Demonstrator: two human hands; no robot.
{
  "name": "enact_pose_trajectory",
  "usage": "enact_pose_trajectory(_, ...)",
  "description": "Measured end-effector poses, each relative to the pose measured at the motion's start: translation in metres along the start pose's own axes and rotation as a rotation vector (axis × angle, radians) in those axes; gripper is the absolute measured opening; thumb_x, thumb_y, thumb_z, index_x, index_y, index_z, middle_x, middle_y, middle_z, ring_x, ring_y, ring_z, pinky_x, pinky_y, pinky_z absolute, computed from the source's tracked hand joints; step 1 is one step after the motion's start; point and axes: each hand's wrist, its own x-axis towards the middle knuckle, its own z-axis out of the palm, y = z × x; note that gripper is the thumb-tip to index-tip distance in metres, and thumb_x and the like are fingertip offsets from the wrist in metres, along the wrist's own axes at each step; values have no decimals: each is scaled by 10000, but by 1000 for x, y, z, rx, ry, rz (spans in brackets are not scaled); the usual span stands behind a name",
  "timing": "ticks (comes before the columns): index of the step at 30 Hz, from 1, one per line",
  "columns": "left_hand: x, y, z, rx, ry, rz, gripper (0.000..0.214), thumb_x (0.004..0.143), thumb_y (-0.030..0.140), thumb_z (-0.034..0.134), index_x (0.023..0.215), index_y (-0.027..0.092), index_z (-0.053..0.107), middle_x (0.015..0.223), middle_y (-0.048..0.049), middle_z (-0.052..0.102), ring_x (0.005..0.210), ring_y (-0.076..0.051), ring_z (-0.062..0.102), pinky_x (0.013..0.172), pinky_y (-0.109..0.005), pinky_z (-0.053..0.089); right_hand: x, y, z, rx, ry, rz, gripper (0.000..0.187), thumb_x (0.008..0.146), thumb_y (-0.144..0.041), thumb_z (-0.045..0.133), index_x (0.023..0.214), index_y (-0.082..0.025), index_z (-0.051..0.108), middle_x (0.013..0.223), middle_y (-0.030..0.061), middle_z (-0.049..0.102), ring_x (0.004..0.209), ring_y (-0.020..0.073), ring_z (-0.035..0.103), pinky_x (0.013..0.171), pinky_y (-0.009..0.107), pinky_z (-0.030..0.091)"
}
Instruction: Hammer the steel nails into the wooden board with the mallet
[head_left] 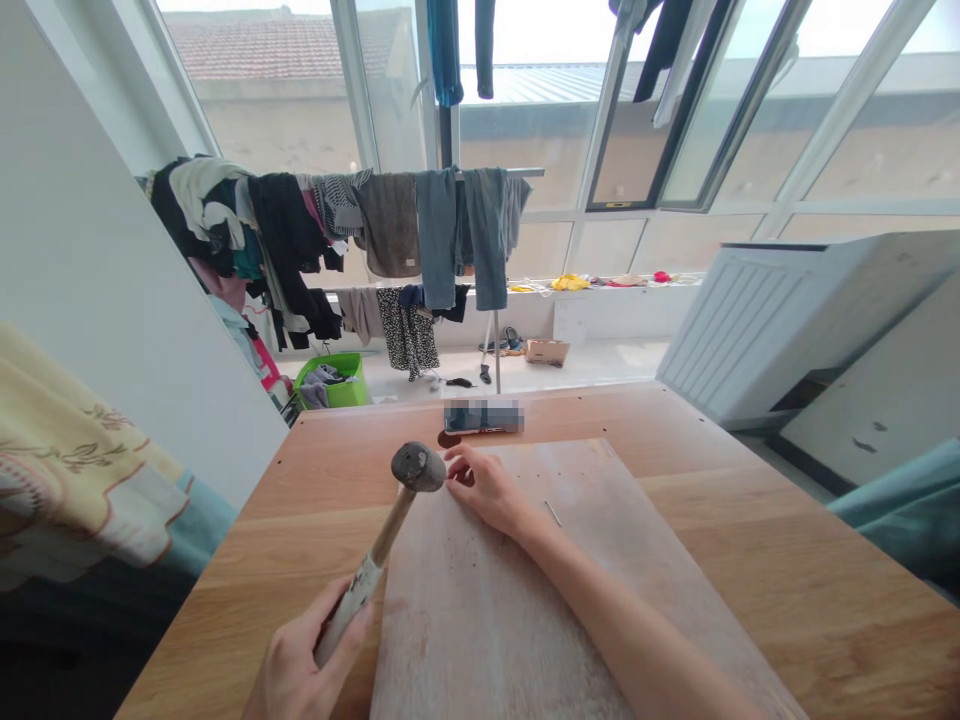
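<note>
A mallet with a dark head [418,467] and a wooden handle wrapped in white near the grip is held up at a slant. The fingers of my left hand [311,645] close around its handle. On a worn, whitish wooden board [465,640], my right hand [484,487] rests near the far edge, thumb and fingers drawn together in a pinch just right of the mallet head. Whatever lies between those fingertips is too small or hidden to make out. A thin nail-like piece [553,513] lies on the board beside my right wrist. Small dark holes dot the board.
The board lies on a wooden table [315,500]. A partly blurred box-like object [484,416] sits beyond the board's far edge. Behind stand a clothes rack with laundry [487,240] and a green basket [330,380]. A white cabinet [757,330] is at right, a curtain [97,460] at left.
</note>
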Motion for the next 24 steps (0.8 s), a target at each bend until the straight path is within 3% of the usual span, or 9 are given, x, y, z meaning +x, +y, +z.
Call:
enact_pose_trajectory(7, 17, 14, -7, 34, -3, 44, 389, 808, 538, 594, 976, 231, 764, 824, 15, 802, 781, -215, 778, 667, -168, 585, -1, -3, 0, -4, 17, 19, 363, 780, -70, 638, 1117, -194, 588, 823, 3, 734, 670, 141, 633, 657, 246, 489)
enact_pose_trajectory(13, 17, 21, 2, 55, -98, 38, 405, 850, 537, 550, 1009, 225, 754, 943, -10, 808, 915, -238, 769, 728, -200, 592, 0, 1, 0, -21, 26, 17, 463, 743, -17, 636, 1168, -191, 581, 810, 0, 715, 700, 149, 636, 656, 232, 472)
enact_pose_trajectory(17, 17, 25, 2, 66, -80, 16, 410, 859, 533, 536, 1017, 222, 752, 920, -14, 809, 895, -238, 772, 711, -208, 595, -1, 1, -1, -27, 20, 12, 464, 761, -27, 618, 1192, -191, 573, 815, 0, 709, 700, 150, 636, 666, 239, 476)
enact_pose_trajectory(24, 15, 14, 9, 53, -78, 8, 423, 855, 532, 528, 1016, 217, 760, 941, -15, 812, 916, -235, 774, 736, -207, 602, 1, -2, -5, -58, -29, -6, 532, 752, -26, 639, 1253, -176, 543, 896, 28, 727, 752, 155, 656, 699, 253, 504)
